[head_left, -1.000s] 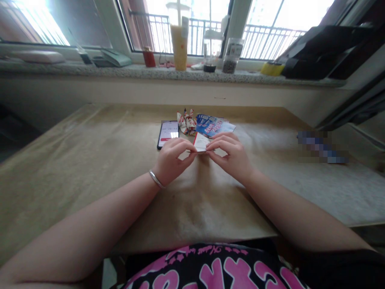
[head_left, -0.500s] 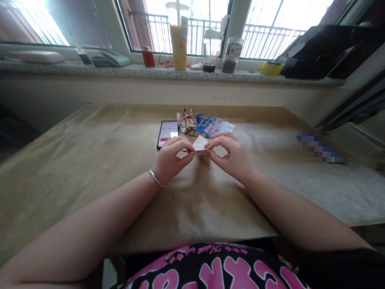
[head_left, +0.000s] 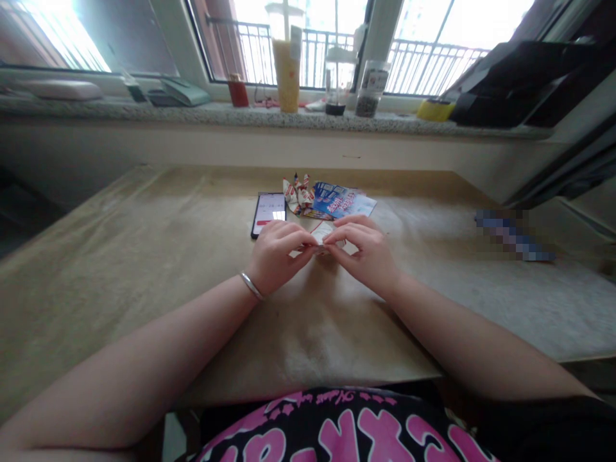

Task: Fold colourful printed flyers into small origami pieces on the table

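Note:
Between my two hands is a small piece of folded white paper [head_left: 321, 231] with a red edge, raised a little above the table. My left hand [head_left: 282, 250] pinches its left side between thumb and fingers; a silver bangle circles that wrist. My right hand [head_left: 363, 250] pinches the right side, its fingertips close to the left ones. The fingers cover much of the paper. Just beyond lie a phone [head_left: 269, 208] with a lit screen, a cluster of folded paper pieces [head_left: 299, 194] in white, red and dark colours, and a fan of blue printed sheets [head_left: 344, 202].
A tan cover lies over the table [head_left: 144, 276]. At the far right is a blurred blue item [head_left: 514, 237]. Along the stone windowsill [head_left: 192, 115] stand a tall yellow-filled cup [head_left: 287, 77], a red container [head_left: 237, 91], jars [head_left: 368, 96] and a black bag [head_left: 500, 83].
My fingertips have moved closer together on the paper, and less of it shows. The paper sits slightly lower. The phone, folded pieces and blue sheets have stayed put.

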`<state>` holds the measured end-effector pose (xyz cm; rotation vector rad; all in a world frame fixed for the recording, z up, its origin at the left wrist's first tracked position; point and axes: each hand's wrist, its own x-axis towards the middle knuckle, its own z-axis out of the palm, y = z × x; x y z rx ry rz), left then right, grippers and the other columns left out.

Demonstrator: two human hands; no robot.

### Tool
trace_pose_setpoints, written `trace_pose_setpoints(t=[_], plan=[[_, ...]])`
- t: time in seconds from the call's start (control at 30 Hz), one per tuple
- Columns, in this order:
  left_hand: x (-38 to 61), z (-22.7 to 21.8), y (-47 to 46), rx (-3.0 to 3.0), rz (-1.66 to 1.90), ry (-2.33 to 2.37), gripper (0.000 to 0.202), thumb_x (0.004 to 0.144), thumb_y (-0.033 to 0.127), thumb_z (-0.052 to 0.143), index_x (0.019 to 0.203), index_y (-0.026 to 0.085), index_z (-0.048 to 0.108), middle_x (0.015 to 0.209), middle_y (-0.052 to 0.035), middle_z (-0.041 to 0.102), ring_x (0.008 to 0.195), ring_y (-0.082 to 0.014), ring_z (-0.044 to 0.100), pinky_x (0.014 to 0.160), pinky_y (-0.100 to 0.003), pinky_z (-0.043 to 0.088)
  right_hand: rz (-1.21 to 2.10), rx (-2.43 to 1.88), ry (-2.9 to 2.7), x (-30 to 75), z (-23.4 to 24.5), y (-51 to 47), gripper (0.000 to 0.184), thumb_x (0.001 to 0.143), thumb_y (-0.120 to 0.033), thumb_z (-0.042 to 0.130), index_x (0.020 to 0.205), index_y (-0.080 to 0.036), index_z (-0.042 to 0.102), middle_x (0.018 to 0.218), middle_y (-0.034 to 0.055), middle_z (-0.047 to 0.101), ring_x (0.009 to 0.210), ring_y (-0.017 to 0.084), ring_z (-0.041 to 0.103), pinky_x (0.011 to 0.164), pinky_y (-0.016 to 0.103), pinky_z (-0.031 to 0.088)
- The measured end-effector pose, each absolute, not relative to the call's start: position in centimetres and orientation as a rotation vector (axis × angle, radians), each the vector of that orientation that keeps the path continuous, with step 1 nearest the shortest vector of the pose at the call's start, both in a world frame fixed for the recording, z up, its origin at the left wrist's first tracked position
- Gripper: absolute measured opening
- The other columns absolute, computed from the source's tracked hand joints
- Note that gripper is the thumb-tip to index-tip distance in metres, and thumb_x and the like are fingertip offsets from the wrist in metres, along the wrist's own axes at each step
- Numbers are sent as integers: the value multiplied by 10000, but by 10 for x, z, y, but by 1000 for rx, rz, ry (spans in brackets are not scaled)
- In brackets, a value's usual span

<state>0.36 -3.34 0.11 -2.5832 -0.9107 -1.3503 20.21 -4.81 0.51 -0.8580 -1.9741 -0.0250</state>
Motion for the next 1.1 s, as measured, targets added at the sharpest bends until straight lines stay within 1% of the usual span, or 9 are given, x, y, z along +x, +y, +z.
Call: trace_pose_setpoints(t=[0.13, 0.3, 0.47, 0.63, 0.77, 0.93, 1.1], plan=[[5, 3, -36, -2630, -1400, -927, 158, 836, 274, 601, 705, 185, 609, 712, -12, 639, 677, -134, 570, 668, -280, 435, 32, -848, -1982, 200, 8, -51, 44, 764, -200, 646, 776, -241, 638, 810, 21, 695, 947, 202, 618, 870, 383, 495], [6, 2, -37, -2639, -1396, -917, 136, 841, 242, 568, 725, 178, 601, 724, -22, 629, 666, -129, 564, 628, -260, 429, 83, -840, -1993, 201, 7, -49, 92, 747, -160, 620, 786, -243, 624, 808, 10, 689, 957, 200, 611, 888, 389, 487], [5, -1, -36, -2592, -1243, -853, 111, 842, 257, 590, 757, 191, 615, 738, -14, 651, 669, -130, 567, 664, -270, 425, 41, -850, -2029, 197, 3, -50, 69, 765, -178, 617, 787, -242, 630, 821, 15, 690, 965, 195, 606, 896, 378, 480], [4, -1, -35, -2617, -1238, -883, 156, 855, 270, 572, 730, 189, 617, 742, -18, 651, 675, -125, 579, 659, -264, 426, 85, -864, -1991, 196, 3, -51, 100, 747, -163, 615, 798, -248, 628, 824, 8, 693, 976, 201, 607, 915, 394, 475], [4, -2, -34, -2616, -1251, -886, 154, 845, 273, 583, 723, 184, 615, 738, -22, 652, 668, -128, 575, 644, -263, 426, 109, -864, -1989, 196, 5, -50, 92, 742, -155, 605, 769, -243, 612, 799, 9, 683, 947, 199, 607, 900, 391, 479], [5, -3, -35, -2556, -1213, -840, 67, 822, 232, 602, 768, 199, 625, 731, 0, 657, 668, -132, 573, 684, -280, 429, 60, -874, -2043, 193, 4, -50, 76, 742, -159, 590, 751, -234, 592, 826, 22, 655, 896, 189, 584, 871, 367, 474], [6, -1, -36, -2538, -1174, -831, 125, 805, 205, 593, 680, 205, 599, 699, 13, 643, 670, -136, 567, 693, -283, 424, 17, -880, -2051, 190, 2, -51, 70, 746, -160, 584, 759, -228, 593, 817, 29, 629, 890, 190, 562, 831, 350, 474]])
